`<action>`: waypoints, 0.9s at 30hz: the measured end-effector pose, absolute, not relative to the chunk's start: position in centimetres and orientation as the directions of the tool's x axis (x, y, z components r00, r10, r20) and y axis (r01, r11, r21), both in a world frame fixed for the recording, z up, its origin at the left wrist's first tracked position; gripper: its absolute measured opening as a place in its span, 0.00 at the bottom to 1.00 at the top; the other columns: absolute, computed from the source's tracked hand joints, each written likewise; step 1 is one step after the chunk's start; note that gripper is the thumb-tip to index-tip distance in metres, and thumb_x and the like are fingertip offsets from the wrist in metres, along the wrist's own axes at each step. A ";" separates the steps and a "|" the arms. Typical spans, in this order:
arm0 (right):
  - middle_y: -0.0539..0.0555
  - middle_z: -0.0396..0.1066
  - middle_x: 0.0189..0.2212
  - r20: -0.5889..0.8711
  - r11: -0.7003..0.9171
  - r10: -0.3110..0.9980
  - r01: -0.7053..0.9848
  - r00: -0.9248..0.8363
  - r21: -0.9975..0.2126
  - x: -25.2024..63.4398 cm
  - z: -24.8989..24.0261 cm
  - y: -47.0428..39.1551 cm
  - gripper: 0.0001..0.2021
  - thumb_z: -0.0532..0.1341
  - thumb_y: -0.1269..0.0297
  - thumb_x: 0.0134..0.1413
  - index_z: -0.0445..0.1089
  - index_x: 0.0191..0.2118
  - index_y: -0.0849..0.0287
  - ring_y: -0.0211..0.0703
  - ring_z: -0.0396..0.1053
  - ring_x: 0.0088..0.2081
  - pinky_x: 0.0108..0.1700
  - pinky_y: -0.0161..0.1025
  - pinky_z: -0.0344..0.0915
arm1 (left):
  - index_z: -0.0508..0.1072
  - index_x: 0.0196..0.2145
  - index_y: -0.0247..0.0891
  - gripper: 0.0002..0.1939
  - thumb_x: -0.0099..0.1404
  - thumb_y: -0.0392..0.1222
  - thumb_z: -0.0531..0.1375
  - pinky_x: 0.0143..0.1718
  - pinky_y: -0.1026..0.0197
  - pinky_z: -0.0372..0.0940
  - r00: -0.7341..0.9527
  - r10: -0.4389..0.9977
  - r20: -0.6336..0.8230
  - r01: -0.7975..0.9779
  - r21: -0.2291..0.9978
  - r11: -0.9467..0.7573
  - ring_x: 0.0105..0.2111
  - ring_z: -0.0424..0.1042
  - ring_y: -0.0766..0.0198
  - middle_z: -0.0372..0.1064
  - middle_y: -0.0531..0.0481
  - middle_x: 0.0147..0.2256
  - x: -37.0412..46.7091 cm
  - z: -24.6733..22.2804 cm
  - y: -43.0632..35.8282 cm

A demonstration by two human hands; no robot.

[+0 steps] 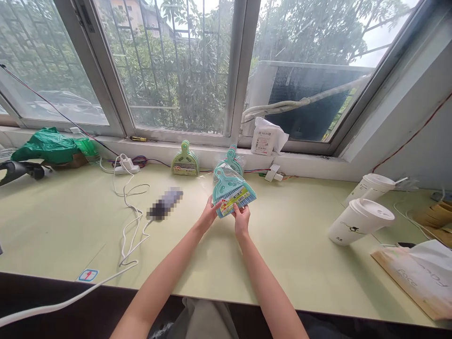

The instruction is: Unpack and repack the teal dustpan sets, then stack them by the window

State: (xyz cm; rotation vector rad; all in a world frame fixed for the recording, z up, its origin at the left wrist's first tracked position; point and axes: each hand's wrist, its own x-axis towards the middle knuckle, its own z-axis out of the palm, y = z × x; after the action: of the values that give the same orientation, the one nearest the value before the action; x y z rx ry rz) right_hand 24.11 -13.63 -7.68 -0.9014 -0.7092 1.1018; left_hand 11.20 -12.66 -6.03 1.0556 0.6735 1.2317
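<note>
Both my hands hold up a teal mini brush and dustpan set in a clear plastic bag with a yellow label, above the middle of the pale green desk. My left hand pinches its lower left edge. My right hand grips its lower right edge by the label. A second set, green, leans upright against the window sill behind, to the left.
A blurred dark device on a white cable lies left of my hands. Two white lidded cups and a paper bag stand at right. A green plastic bag and a white packet sit by the sill.
</note>
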 end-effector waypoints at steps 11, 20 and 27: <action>0.58 0.73 0.46 0.096 0.237 0.950 -0.484 0.297 -0.842 25.2 -7.0 -13.5 0.25 0.68 0.55 0.44 0.65 0.48 0.57 0.47 0.72 0.49 0.48 0.44 0.72 | 0.62 0.60 0.45 0.34 0.60 0.59 0.61 0.55 0.44 0.62 0.370 0.922 0.110 -0.390 0.920 0.046 0.58 0.64 0.47 0.64 0.40 0.59 10.8 -6.1 -12.4; 0.58 0.74 0.44 0.108 0.245 0.946 -0.456 0.306 -0.856 24.3 -7.3 -13.6 0.25 0.68 0.54 0.45 0.65 0.48 0.58 0.47 0.72 0.47 0.46 0.44 0.72 | 0.67 0.55 0.37 0.29 0.59 0.49 0.66 0.59 0.46 0.59 0.271 0.958 0.097 -0.526 0.848 0.063 0.57 0.65 0.47 0.68 0.40 0.55 12.7 -6.5 -13.2; 0.58 0.75 0.42 0.120 0.149 0.989 -0.476 0.091 -0.867 24.7 -6.8 -13.7 0.23 0.71 0.55 0.41 0.68 0.43 0.59 0.49 0.74 0.43 0.43 0.47 0.74 | 0.65 0.58 0.38 0.28 0.65 0.55 0.58 0.59 0.43 0.58 0.220 0.952 0.214 -0.623 0.781 -0.031 0.58 0.64 0.45 0.68 0.41 0.55 9.1 -4.7 -12.0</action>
State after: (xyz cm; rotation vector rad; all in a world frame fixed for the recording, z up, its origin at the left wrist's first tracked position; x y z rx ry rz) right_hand 24.67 -13.70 -6.81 -0.7668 -0.8589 1.2639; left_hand 9.07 -11.96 -4.69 0.9206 0.4544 1.3343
